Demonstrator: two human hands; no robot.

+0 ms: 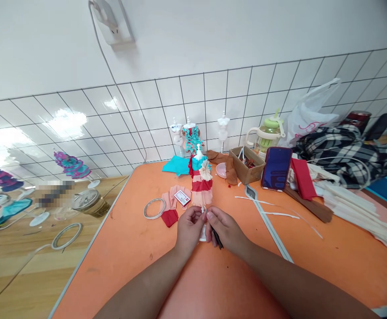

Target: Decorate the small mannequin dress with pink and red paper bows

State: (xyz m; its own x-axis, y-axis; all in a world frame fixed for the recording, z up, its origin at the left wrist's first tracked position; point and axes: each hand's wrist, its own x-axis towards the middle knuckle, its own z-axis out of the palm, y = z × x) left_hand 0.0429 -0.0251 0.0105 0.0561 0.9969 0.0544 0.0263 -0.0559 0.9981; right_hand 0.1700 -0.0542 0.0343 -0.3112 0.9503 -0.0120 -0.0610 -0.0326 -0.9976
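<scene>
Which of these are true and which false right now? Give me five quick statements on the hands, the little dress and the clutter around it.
1. The left hand and right hand meet at the hem of the red-and-pink striped ruffled dress. True.
2. The right hand's grip holds a thin dark tool. True.
3. The white tape ring lies right of the dress. False: it lies to its left.
4. The phone in the red case lies flat on the orange table. False: it stands propped beside the brown cardboard box.
5. A bare white mannequin stands by the tiled wall. True.
</scene>
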